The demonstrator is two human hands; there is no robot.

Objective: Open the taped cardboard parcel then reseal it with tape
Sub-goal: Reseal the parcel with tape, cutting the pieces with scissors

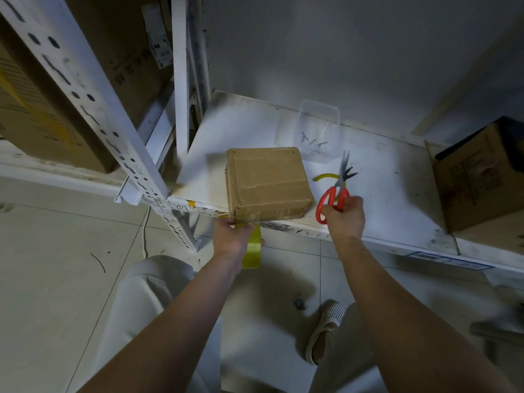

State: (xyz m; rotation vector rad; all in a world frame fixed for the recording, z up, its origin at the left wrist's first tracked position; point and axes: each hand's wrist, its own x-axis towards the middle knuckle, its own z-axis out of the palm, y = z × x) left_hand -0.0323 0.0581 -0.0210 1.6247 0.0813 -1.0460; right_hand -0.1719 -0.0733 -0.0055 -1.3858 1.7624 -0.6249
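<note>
While left hand [231, 236] grips tape roll [252, 251] below parcel [268, 181], right hand [344, 215] holds scissors [336, 194].
Clear tub [319, 130] behind parcel: nails, probably; carton [479, 177] print unreadable.

Scissors [337, 188] blades motion-blurred; tape roll [252, 251] partly hidden behind left hand [231, 236].

You see: clear plastic tub [319, 129] with nails near shelf [397, 194] back edge; open brown carton [479, 177] at right end; larger cartons [37, 109] on left rack.

White metal shelf [397, 177] w/ slotted upright [93, 114], grey wall [340, 46], beige tiled floor [56, 265].
</note>
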